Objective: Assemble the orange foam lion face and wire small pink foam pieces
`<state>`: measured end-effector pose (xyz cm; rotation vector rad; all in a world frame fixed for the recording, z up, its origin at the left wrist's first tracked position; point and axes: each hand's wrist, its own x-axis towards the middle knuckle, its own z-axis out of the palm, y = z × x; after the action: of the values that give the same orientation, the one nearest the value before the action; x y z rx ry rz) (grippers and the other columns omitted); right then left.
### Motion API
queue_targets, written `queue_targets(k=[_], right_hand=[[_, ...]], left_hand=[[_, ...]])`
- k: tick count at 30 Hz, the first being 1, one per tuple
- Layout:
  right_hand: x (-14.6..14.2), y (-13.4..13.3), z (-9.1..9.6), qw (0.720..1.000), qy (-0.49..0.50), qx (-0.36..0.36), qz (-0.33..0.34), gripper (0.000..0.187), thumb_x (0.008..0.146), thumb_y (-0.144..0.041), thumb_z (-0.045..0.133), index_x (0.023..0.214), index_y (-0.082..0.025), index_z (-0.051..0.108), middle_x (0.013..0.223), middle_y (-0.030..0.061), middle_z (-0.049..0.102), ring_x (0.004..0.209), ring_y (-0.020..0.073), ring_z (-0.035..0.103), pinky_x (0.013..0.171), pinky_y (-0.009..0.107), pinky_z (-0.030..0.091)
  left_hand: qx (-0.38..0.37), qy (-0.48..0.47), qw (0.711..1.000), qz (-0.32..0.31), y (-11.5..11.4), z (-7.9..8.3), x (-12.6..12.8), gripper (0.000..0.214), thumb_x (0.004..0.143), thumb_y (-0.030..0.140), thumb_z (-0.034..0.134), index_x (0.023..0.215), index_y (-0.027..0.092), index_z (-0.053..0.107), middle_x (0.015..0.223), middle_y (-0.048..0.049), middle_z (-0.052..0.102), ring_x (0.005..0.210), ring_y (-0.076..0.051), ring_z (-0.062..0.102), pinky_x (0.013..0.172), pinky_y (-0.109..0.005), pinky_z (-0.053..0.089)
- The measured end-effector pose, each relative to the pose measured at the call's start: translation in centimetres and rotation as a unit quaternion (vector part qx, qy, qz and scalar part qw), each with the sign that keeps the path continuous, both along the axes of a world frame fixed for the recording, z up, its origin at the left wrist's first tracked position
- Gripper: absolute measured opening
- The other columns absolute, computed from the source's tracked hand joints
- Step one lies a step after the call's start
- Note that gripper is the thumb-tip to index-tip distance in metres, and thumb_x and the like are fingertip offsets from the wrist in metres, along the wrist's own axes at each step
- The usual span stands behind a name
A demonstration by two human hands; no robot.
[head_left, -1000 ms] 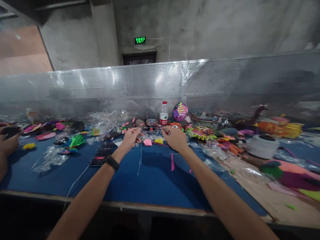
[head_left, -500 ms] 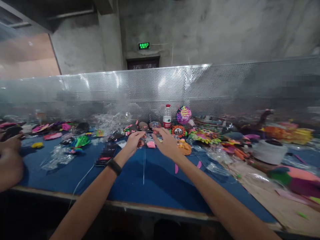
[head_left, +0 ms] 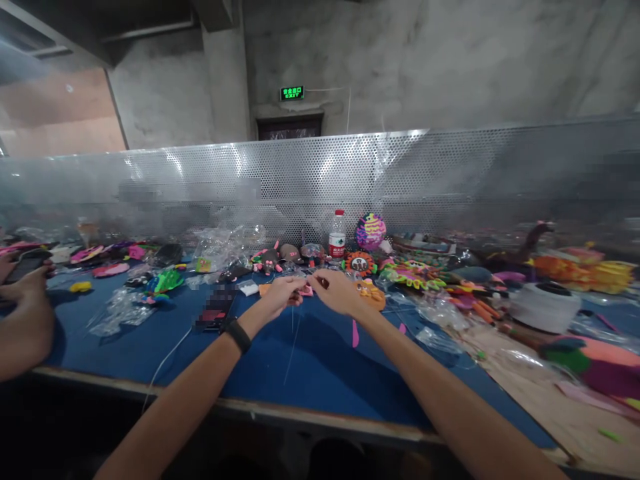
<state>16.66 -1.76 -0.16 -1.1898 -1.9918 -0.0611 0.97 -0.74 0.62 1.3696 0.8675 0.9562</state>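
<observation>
My left hand (head_left: 283,294) and my right hand (head_left: 339,291) meet above the blue table top (head_left: 320,373), fingertips almost touching. Both pinch a thin pale cord (head_left: 291,343) that hangs down from the left fingers toward the table. A black band (head_left: 238,334) sits on my left wrist. A small pink piece (head_left: 305,291) lies just behind the fingers. An orange felt shape (head_left: 371,294) lies right of my right hand.
Colourful felt toys (head_left: 411,273), clear plastic bags (head_left: 120,310), a water bottle (head_left: 337,235) and a white cord spool (head_left: 544,306) crowd the table before a perforated metal screen (head_left: 320,180). A phone (head_left: 215,311) lies left of my hands. Another person's hands (head_left: 25,293) hold a phone at far left.
My hands have drawn closer together and slightly toward me; the right hand, open-fingered a moment ago, now pinches at the cord beside the left. The view has shifted a little.
</observation>
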Motion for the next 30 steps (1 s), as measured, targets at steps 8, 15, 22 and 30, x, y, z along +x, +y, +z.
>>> queue_targets(k=[8,15,22,30], right_hand=[[0.4,0.1,0.1,0.999,-0.012,-0.045,0.021,0.027,0.087,-0.026,0.045,0.072,-0.019,0.067,0.074,0.0031,0.069,0.063,0.0143,0.057,0.057,0.023,0.034],[-0.1,0.0,0.1,0.998,-0.015,-0.059,0.001,0.030,0.088,-0.028,0.045,0.071,-0.021,0.069,0.073,0.0023,0.070,0.063,0.0155,0.058,0.056,0.024,0.033],[0.2,0.4,0.1,0.998,-0.006,-0.062,0.000,0.030,0.088,-0.030,0.045,0.075,-0.022,0.071,0.074,0.0028,0.071,0.064,0.0160,0.060,0.057,0.024,0.035],[1.1,0.7,0.4,0.996,-0.007,-0.065,0.055,0.029,0.085,-0.025,0.046,0.068,-0.017,0.069,0.068,0.0022,0.068,0.060,0.0137,0.055,0.056,0.023,0.034]], left_hand=[[0.090,0.092,0.991,0.040,0.3,-0.4,0.1,0.024,0.078,0.030,0.063,0.060,0.014,0.056,0.047,0.0028,0.053,0.037,-0.006,0.048,0.040,-0.017,0.039],[0.150,0.146,0.976,0.069,0.5,-0.8,0.1,0.025,0.080,0.023,0.059,0.058,0.016,0.050,0.041,0.0057,0.047,0.033,-0.006,0.043,0.036,-0.017,0.037],[0.115,0.107,0.986,0.048,0.7,-1.4,0.2,0.026,0.081,0.035,0.059,0.064,0.017,0.049,0.038,0.0083,0.041,0.030,-0.006,0.037,0.035,-0.017,0.030],[-0.046,0.032,0.996,-0.066,0.5,-0.3,-0.5,0.025,0.076,0.034,0.064,0.065,0.014,0.055,0.054,0.0034,0.049,0.039,-0.004,0.041,0.040,-0.019,0.028]])
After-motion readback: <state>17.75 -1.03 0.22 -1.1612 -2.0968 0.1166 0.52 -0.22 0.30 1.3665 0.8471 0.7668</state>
